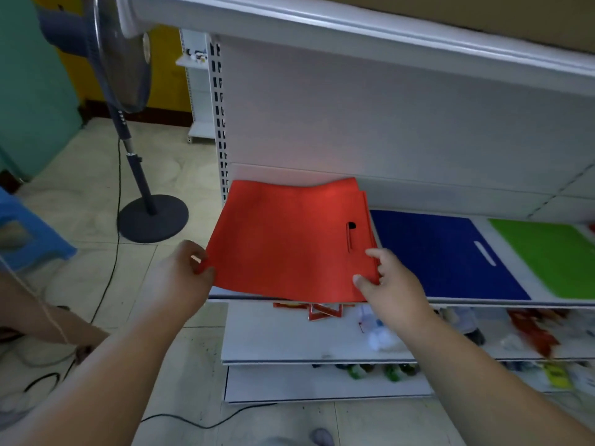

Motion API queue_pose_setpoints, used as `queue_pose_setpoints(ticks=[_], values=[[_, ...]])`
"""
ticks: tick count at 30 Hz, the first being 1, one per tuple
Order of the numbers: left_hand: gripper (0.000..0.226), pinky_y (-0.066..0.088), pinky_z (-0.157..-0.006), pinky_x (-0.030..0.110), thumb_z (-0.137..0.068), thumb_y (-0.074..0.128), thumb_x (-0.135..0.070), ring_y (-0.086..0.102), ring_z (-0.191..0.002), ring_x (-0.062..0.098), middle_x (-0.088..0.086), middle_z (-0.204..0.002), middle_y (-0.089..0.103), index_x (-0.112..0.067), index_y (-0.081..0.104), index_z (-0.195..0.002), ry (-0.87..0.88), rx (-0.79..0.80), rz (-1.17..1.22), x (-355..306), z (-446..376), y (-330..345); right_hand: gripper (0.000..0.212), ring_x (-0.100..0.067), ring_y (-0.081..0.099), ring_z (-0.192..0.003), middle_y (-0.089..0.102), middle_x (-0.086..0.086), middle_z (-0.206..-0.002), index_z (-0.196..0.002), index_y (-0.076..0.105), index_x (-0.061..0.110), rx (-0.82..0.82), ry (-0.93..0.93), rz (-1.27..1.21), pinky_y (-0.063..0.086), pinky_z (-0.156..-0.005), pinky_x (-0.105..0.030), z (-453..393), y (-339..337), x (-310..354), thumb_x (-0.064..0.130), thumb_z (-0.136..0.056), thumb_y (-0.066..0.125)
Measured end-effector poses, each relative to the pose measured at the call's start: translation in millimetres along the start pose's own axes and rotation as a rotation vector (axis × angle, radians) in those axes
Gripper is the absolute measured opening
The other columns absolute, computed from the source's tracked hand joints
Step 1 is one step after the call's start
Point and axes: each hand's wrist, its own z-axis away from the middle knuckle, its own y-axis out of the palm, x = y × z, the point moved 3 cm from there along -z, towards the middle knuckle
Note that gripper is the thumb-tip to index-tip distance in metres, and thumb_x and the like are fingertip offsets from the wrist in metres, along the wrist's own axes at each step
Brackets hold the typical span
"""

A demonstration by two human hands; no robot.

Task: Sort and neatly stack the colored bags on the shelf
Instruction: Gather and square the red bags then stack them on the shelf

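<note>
A: Two hands on one bag. Left side first?
B: Fan point(128, 91) stood far left on the floor. Left hand point(186, 278) pinched the red bag point(289, 243) at its near left corner, fingers curled.
A: Where was the bag?
B: At the left end of the shelf point(502, 302), near edge overhanging the front, handle slot toward the right.
A: Right hand?
B: Right hand point(391, 284) gripped the near right corner, thumb on top.
A: Further right?
B: Blue bag point(444, 255) lay flat beside the red one, then green bag point(553, 259), apart.
</note>
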Motion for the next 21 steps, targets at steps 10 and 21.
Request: queue_pose_setpoints(ticks=[10, 21], values=[[0.021, 0.041, -0.05, 0.026, -0.097, 0.05, -0.02, 0.058, -0.059, 0.017, -0.005, -0.077, 0.063, -0.035, 0.062, -0.105, 0.1, -0.069, -0.019, -17, 51, 37, 0.05, -0.014, 0.058, -0.06, 0.062, 0.003, -0.068, -0.148, 0.022, 0.049, -0.11, -0.251, 0.35, 0.052, -0.06, -0.037, 8, -49, -20, 0.045, -0.1, 0.036], [0.036, 0.047, -0.062, 0.027, -0.097, 0.053, -0.022, 0.066, -0.074, 0.019, 0.0, -0.096, 0.074, -0.037, 0.061, -0.129, 0.497, -0.011, 0.111, -246, 161, 228, 0.052, -0.031, 0.061, -0.064, 0.07, -0.01, -0.077, -0.147, 0.035, 0.04, -0.615, -0.04, 0.374, 0.042, -0.057, -0.033, 72, -267, -235, 0.04, -0.097, 0.046]])
